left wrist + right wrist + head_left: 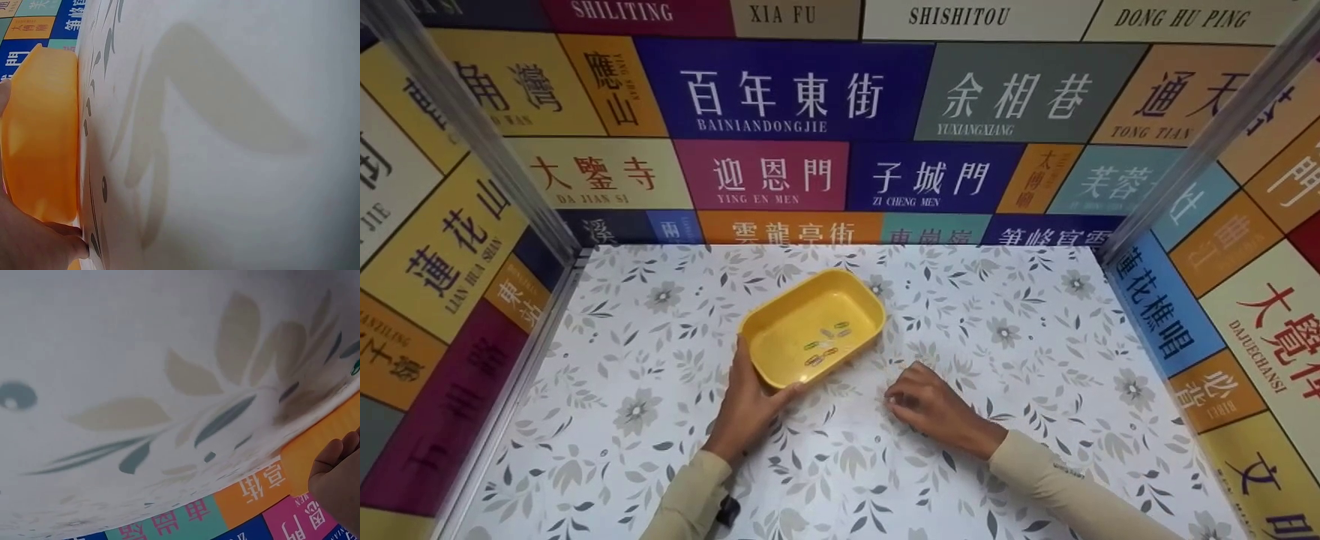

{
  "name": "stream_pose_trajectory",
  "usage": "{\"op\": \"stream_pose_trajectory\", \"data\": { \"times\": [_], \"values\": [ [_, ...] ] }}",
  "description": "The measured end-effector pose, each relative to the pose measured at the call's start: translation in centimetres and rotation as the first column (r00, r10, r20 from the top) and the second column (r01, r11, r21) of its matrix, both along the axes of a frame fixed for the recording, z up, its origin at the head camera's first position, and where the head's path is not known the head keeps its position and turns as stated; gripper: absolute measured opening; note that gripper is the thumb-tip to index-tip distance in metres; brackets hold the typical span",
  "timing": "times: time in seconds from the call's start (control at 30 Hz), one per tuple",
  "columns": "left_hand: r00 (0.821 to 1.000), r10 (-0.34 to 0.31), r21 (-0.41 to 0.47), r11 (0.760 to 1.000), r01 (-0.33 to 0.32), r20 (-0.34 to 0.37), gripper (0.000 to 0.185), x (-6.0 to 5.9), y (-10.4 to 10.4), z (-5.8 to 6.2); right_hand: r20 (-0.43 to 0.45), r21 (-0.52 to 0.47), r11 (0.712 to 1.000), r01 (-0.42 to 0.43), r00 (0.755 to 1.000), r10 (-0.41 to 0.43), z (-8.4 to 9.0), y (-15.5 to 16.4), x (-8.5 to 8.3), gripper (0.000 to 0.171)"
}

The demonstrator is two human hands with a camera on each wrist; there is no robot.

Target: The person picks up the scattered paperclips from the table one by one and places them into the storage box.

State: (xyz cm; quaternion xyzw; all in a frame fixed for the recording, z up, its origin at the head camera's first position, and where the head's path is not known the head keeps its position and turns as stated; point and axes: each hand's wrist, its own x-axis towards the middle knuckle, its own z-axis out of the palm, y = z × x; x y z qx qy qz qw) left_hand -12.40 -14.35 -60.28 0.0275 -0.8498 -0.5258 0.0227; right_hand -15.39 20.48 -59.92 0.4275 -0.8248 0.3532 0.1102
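Observation:
A yellow plastic tray point(780, 330) sits in the middle of the flower-patterned table point(1020, 360), with several small paper clips point(825, 343) lying in it. My left hand point(754, 386) grips the tray's near left corner, with its thumb along the near rim. The left wrist view shows the tray's outer wall point(42, 135) close up, and part of that hand point(28, 242) below it. My right hand point(904, 397) rests on the cloth just right of the tray, fingers curled down to the table. Whether they pinch anything is hidden. Its fingertips point(337, 475) show at the edge of the right wrist view.
Walls covered in coloured sign panels point(780, 97) close in the table at the back and on both sides. Metal posts stand at the back left corner point(480, 142) and back right corner point(1207, 135). The patterned cloth runs to all the walls.

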Motion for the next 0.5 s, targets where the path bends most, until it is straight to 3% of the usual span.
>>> {"op": "stream_pose_trajectory", "data": {
  "times": [0.23,0.5],
  "values": [
    [1.000,0.003,-0.013,1.000,-0.002,0.024,0.136,0.0,0.0,0.0,0.018,-0.015,1.000,-0.005,1.000,0.006,-0.9,0.6,0.8,0.014],
    [1.000,-0.007,0.014,1.000,0.007,-0.013,0.136,0.0,-0.1,-0.1,0.005,-0.022,1.000,0.011,1.000,-0.010,-1.6,1.5,1.6,0.016]
  ]
}}
